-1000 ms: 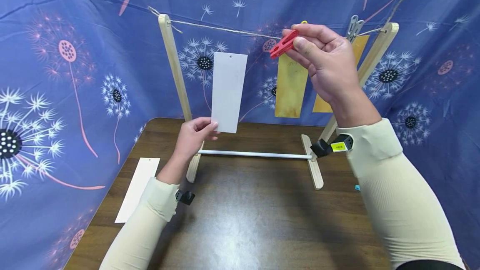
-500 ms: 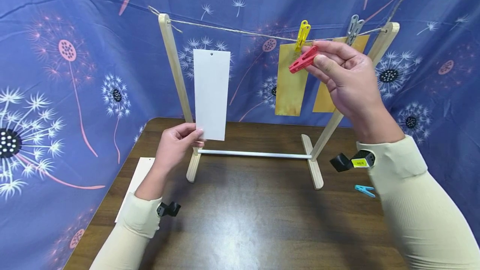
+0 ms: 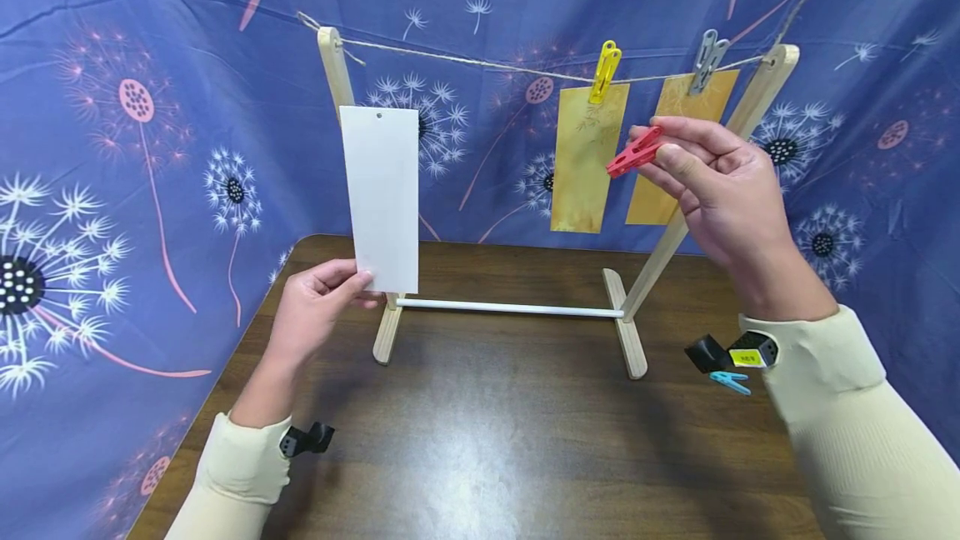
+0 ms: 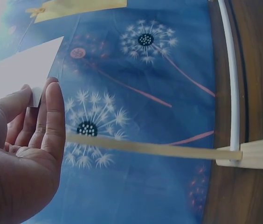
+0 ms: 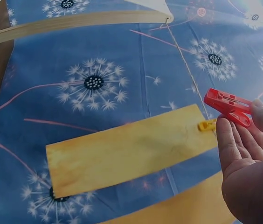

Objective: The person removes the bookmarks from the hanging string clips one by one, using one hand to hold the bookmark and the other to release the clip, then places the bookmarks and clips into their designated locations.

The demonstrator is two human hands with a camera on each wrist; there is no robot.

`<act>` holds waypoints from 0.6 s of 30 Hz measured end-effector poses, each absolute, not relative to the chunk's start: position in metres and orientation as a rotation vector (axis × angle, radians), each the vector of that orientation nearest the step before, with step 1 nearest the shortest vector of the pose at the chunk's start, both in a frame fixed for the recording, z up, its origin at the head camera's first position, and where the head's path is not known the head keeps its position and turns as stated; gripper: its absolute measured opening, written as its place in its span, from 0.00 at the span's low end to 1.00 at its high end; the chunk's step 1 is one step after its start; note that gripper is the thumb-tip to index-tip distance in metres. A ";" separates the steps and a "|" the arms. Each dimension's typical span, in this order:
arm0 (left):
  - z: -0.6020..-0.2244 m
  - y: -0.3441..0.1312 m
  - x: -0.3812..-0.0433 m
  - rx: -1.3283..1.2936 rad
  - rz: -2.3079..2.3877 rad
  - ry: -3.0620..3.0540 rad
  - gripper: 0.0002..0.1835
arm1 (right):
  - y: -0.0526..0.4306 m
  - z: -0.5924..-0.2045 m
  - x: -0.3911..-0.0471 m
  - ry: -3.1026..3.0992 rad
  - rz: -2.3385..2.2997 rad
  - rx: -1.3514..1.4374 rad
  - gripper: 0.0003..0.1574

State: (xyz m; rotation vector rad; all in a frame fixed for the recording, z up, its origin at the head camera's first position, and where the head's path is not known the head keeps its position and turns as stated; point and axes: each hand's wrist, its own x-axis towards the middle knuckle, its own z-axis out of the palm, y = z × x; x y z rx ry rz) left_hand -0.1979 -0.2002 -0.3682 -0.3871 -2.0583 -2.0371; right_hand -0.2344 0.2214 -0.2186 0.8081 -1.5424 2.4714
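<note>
Head view: left hand (image 3: 311, 311) pinches a white rectangular card (image 3: 382, 198) by its lower left corner, card near-upright in front of pale wooden left post (image 3: 335, 69); right hand (image 3: 727, 194) pinches a red plastic clothespin (image 3: 634, 153), off the tan twine line (image 3: 480, 62); yellow plastic clothespin (image 3: 604, 73) clips a golden strip (image 3: 587, 169) there, grey plastic clothespin (image 3: 706, 65) a second strip (image 3: 678, 102).

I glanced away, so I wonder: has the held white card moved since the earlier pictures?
Yes, leftward: in the head view, the white card, earlier to the right of the left wooden post, now hides part of it.
</note>
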 end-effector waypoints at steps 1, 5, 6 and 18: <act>-0.368 -0.203 -0.196 -0.389 -2.038 -2.053 0.13 | 0.224 -0.221 -0.234 -1.535 2.486 0.807 0.22; -0.371 -0.212 -0.188 -0.384 -2.052 -2.022 0.13 | 0.232 -0.229 -0.231 -1.504 2.526 0.802 0.22; -0.372 -0.215 -0.186 -0.385 -2.058 -2.016 0.13 | 0.234 -0.231 -0.230 -1.504 2.525 0.795 0.22; -0.382 -0.241 -0.161 -0.292 -2.082 -2.011 0.11 | 0.257 -0.259 -0.221 -1.458 2.580 0.786 0.23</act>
